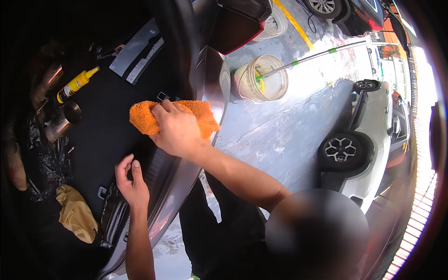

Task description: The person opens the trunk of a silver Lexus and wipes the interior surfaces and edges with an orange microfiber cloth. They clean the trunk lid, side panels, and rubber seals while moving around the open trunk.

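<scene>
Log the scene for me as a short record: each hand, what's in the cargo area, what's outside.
Right hand: gripping an orange cloth near the cargo area's edge
Left hand: empty, fingers partly curled, over the dark cargo area
Cargo area, far left: yellow bottle with a pointed nozzle
Cargo area, near left: crumpled tan piece, cloth or paper unclear
Outside: pale bucket with a pole leaning in it; white vehicle at right
</scene>
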`<state>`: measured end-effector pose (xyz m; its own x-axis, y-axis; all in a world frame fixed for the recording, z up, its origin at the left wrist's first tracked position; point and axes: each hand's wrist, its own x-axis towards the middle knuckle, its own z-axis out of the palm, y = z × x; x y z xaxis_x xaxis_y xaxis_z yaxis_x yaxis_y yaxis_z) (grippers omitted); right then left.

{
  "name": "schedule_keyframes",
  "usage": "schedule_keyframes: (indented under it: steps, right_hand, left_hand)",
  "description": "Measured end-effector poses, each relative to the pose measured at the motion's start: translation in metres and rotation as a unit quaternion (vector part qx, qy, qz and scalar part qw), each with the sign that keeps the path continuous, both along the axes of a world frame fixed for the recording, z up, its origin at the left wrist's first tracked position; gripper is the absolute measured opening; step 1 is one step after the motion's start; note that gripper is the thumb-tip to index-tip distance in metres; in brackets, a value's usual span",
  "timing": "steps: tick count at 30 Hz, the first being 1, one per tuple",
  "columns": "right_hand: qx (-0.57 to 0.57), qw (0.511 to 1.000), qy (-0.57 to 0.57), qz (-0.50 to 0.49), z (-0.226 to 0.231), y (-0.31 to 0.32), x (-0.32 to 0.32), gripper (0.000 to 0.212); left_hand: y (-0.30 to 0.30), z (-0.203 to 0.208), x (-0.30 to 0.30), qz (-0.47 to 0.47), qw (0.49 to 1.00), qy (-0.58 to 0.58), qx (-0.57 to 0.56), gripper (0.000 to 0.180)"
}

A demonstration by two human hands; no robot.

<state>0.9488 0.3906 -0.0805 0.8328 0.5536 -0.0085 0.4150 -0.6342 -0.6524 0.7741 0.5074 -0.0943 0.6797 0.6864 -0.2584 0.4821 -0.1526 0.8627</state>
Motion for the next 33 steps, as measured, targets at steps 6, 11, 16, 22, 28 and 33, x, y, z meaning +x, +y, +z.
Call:
schedule_keyframes:
  steps: [6, 11, 16, 22, 28, 33]
  right_hand:
    - [0.028, 0.999, -0.010, 0.034, 0.002, -0.008, -0.003, 0.038]
    - [0.072, 0.996, -0.037, -0.021, -0.006, -0.004, -0.004, 0.039]
    - [0.087, 0.994, -0.054, -0.044, -0.008, 0.005, -0.005, 0.040]
    - [0.083, 0.995, -0.048, -0.019, -0.004, 0.002, 0.002, 0.041]
    - [0.076, 0.995, -0.063, -0.025, -0.002, 0.000, -0.002, 0.043]
    - [0.076, 0.997, -0.026, -0.011, 0.003, -0.002, -0.007, 0.032]
  left_hand:
    - [-0.044, 0.059, 0.105, -0.057, 0.949, -0.309, 0.038, 0.014]
    - [-0.073, 0.094, 0.195, 0.001, 0.913, -0.395, 0.100, 0.065]
    - [-0.092, 0.109, 0.247, 0.030, 0.915, -0.345, 0.206, 0.096]
    - [-0.109, 0.104, 0.267, 0.061, 0.909, -0.363, 0.197, 0.097]
    - [-0.114, 0.101, 0.268, 0.070, 0.902, -0.399, 0.148, 0.098]
    - [-0.118, 0.101, 0.267, 0.079, 0.893, -0.433, 0.093, 0.098]
